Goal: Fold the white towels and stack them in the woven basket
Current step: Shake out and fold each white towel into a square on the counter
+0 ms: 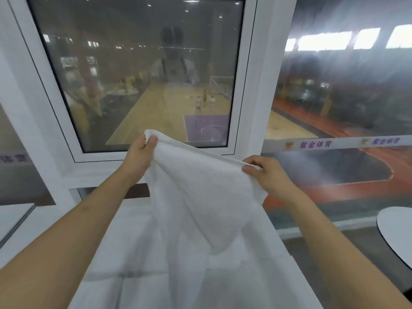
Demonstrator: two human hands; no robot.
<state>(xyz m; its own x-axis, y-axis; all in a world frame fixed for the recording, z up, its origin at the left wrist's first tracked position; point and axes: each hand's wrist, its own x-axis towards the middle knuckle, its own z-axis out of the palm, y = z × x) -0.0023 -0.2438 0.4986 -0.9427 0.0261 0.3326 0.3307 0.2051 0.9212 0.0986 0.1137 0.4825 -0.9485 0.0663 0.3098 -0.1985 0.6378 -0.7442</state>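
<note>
A white towel [200,192] hangs in the air in front of me, held up by its top edge. My left hand [140,152] pinches the upper left corner, raised higher. My right hand [265,175] pinches the upper right corner, lower and closer to me. The towel droops between the two hands and its lower part falls onto a white surface [138,253] below. No woven basket is in view.
A white-framed window [245,85] stands straight ahead, with glass looking over a sports court. A round white table edge [394,233] shows at the lower right. The white surface runs under my arms toward the window.
</note>
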